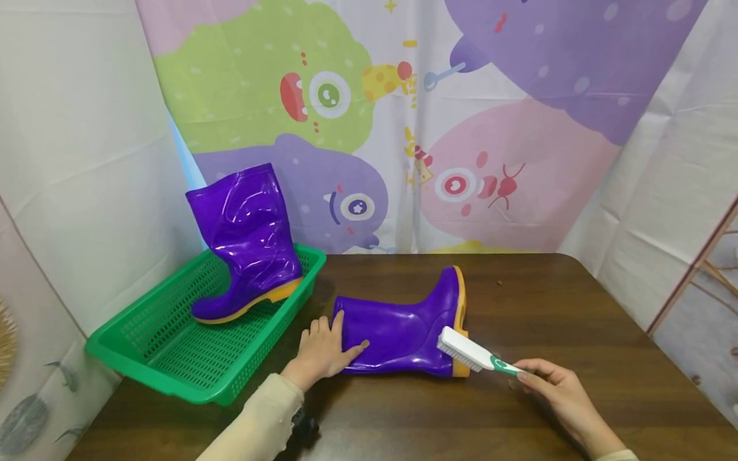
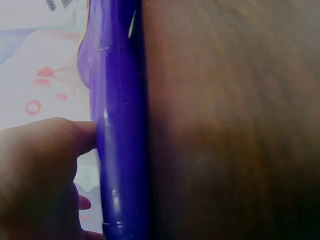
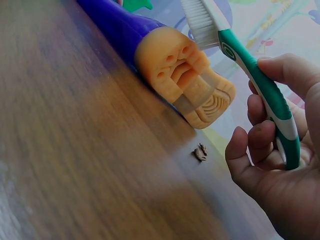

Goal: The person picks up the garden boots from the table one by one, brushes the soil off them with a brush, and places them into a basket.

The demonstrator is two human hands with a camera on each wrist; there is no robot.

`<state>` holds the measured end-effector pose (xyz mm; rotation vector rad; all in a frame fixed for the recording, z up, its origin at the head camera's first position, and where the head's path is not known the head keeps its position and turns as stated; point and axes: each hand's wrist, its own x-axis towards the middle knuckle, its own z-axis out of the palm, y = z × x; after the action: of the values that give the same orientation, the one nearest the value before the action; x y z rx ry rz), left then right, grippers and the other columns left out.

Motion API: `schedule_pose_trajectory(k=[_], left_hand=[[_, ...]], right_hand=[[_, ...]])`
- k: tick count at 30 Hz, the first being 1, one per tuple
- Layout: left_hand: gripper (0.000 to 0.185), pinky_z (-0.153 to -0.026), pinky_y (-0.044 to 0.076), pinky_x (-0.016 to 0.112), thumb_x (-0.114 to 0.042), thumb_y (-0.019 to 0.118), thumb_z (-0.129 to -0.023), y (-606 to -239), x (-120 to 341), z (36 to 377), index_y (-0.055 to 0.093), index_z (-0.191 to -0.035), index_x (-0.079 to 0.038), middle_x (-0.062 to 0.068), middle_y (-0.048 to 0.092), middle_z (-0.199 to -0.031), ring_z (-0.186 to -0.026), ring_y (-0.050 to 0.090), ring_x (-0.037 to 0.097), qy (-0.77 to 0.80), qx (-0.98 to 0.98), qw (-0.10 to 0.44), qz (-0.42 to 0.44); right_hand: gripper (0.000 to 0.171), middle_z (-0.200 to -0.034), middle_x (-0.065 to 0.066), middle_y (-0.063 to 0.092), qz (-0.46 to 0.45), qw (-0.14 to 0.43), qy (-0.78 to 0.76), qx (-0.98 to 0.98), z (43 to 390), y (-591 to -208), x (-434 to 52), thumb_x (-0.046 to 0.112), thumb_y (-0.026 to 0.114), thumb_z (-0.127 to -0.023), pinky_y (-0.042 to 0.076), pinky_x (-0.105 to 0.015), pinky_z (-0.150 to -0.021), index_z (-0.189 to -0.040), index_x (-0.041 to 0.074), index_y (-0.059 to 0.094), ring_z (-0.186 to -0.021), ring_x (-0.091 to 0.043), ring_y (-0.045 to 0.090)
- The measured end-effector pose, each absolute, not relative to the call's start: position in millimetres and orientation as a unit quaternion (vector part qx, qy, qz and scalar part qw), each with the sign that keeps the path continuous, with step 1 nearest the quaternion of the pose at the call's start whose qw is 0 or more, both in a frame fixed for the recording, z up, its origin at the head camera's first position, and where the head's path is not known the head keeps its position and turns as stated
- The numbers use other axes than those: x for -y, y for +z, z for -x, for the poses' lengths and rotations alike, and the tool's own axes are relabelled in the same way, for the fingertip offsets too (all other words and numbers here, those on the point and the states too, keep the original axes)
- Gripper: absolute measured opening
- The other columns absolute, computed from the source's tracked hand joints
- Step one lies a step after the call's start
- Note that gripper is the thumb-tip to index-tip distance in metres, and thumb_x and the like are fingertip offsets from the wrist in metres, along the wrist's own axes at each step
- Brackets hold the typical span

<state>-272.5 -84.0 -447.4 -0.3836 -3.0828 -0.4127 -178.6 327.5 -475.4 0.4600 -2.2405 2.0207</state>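
A purple rain boot with a yellow sole lies on its side, toe pointing toward the back. My left hand rests on its shaft by the opening, fingers spread and thumb touching the boot beside a small brown spot. In the left wrist view the thumb presses against the purple shaft. My right hand grips the green and white handle of a scrub brush. The brush's white bristles face down over the boot's heel end; contact cannot be told. The right wrist view shows the heel and sole.
A green plastic basket stands on the left, with a second purple boot upright and tilted inside it. Brown crumbs lie on the wooden table near the sole. A cartoon-printed cloth hangs behind.
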Motion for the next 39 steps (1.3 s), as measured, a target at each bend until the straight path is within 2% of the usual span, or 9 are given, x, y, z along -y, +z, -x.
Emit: schedule_pose_trajectory(k=[6,12,18,31,39], left_hand=[[0.082,-0.099,0.037,0.058,-0.058,0.050,-0.097,-449.4,81.4,269.2,0.035,-0.151,0.001,0.034,0.046,-0.135,-0.125,0.042,0.047,-0.145,0.983,-0.029,0.112],[0.077,-0.097,0.039,0.057,-0.052,0.055,-0.097,-450.4,79.7,268.8,0.038,-0.149,0.001,0.035,0.047,-0.130,-0.122,0.043,0.046,-0.145,0.981,-0.025,0.129],[0.083,-0.095,0.040,0.057,-0.052,0.061,-0.094,-450.8,81.5,270.8,0.033,-0.151,0.002,0.037,0.048,-0.126,-0.119,0.044,0.048,-0.158,0.978,-0.017,0.136],[0.099,-0.090,0.040,0.056,-0.047,0.081,-0.077,-448.0,79.6,283.2,0.032,-0.149,0.000,0.034,0.044,-0.117,-0.109,0.041,0.046,-0.204,0.973,0.002,0.112],[0.107,-0.094,0.047,0.058,-0.029,0.091,-0.069,-449.7,83.1,287.8,0.026,-0.149,0.002,0.034,0.039,-0.117,-0.111,0.046,0.051,-0.323,0.940,0.016,0.109]], right_hand=[[0.021,-0.099,0.009,0.068,-0.146,0.043,0.656,0.739,177.9,-475.1,-327.8,-0.005,0.054,-0.098,0.054,-0.023,-0.076,-0.108,0.002,0.071,-0.088,-0.009,0.062],[0.023,-0.100,0.008,0.068,-0.147,0.047,0.660,0.735,177.8,-476.8,-327.0,-0.008,0.053,-0.097,0.054,-0.023,-0.075,-0.108,0.002,0.071,-0.087,-0.009,0.063],[0.023,-0.098,0.007,0.068,-0.143,0.045,0.661,0.735,178.2,-478.6,-327.0,-0.008,0.054,-0.097,0.054,-0.023,-0.074,-0.107,0.002,0.071,-0.085,-0.008,0.062],[0.021,-0.094,0.005,0.068,-0.122,0.043,0.659,0.741,178.0,-475.8,-326.3,-0.005,0.056,-0.097,0.054,-0.023,-0.072,-0.105,0.004,0.072,-0.081,-0.009,0.061],[0.018,-0.092,0.004,0.067,-0.112,0.040,0.653,0.748,178.7,-474.2,-325.9,-0.002,0.057,-0.097,0.054,-0.023,-0.073,-0.106,0.003,0.072,-0.081,-0.008,0.060]])
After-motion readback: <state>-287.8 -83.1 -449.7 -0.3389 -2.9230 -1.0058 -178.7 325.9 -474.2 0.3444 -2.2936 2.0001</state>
